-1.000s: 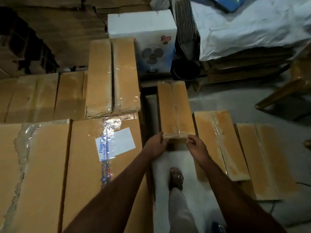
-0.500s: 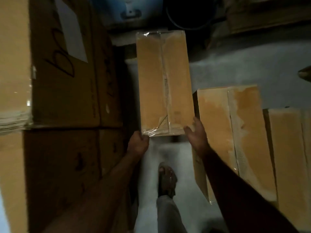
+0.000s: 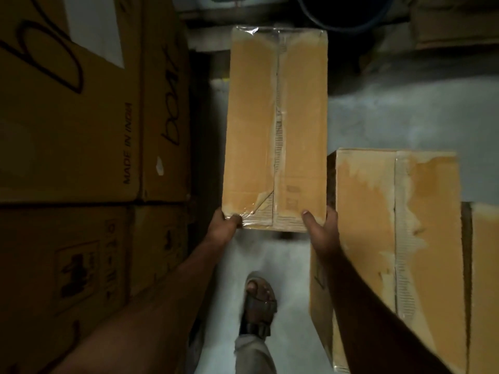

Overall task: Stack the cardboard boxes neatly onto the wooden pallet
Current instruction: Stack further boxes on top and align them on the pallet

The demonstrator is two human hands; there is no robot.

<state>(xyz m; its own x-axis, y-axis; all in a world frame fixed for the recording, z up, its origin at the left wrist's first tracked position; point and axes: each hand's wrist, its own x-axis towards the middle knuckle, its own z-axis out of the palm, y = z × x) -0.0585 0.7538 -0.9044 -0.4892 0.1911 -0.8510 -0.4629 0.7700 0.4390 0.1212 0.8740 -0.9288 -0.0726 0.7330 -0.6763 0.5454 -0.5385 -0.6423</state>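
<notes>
Both hands hold a long taped cardboard box point(image 3: 275, 125) by its near end: the left hand point(image 3: 225, 225) at 7 o'clock corner, the right hand point(image 3: 322, 228) at 5 o'clock. A second box point(image 3: 397, 238) stands at 4 o'clock, stacked cartons point(image 3: 81, 117) at 9 o'clock.

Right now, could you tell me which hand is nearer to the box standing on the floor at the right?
Right. The right hand sits beside that floor box; the left hand grips the held box's far corner.

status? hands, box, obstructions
Both hands, left and right, grip the narrow box at near corners. Stacked cartons close left, another box right.
</notes>
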